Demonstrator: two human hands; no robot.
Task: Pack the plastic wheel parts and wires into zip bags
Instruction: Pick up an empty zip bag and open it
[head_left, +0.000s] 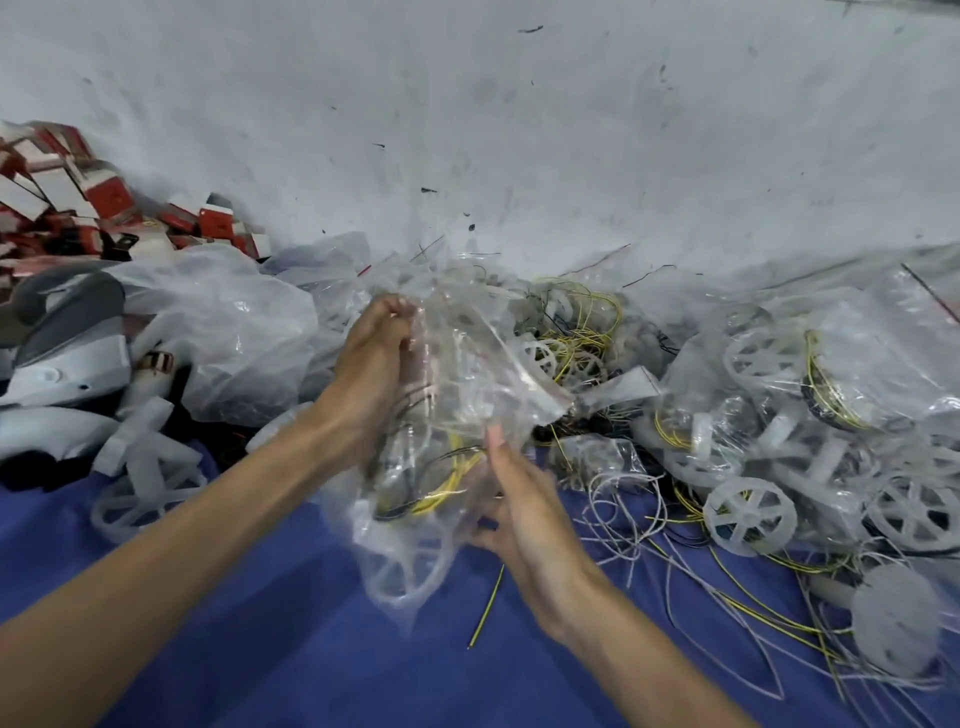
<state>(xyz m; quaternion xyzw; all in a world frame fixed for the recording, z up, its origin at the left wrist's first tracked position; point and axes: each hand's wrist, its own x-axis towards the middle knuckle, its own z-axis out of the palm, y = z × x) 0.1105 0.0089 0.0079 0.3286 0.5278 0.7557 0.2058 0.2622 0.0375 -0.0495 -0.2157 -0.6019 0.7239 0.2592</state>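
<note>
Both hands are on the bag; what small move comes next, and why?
Probably seal the bag: it already holds a wheel and wires, the left hand grips its top, the right hand holds its side, and its mouth seems open.

I see a clear zip bag held upright between the left hand and the right hand. A translucent spoked wheel sits at its bottom, with yellow and black wires coiled above. Loose wheels and loose wires lie to the right among filled bags.
</note>
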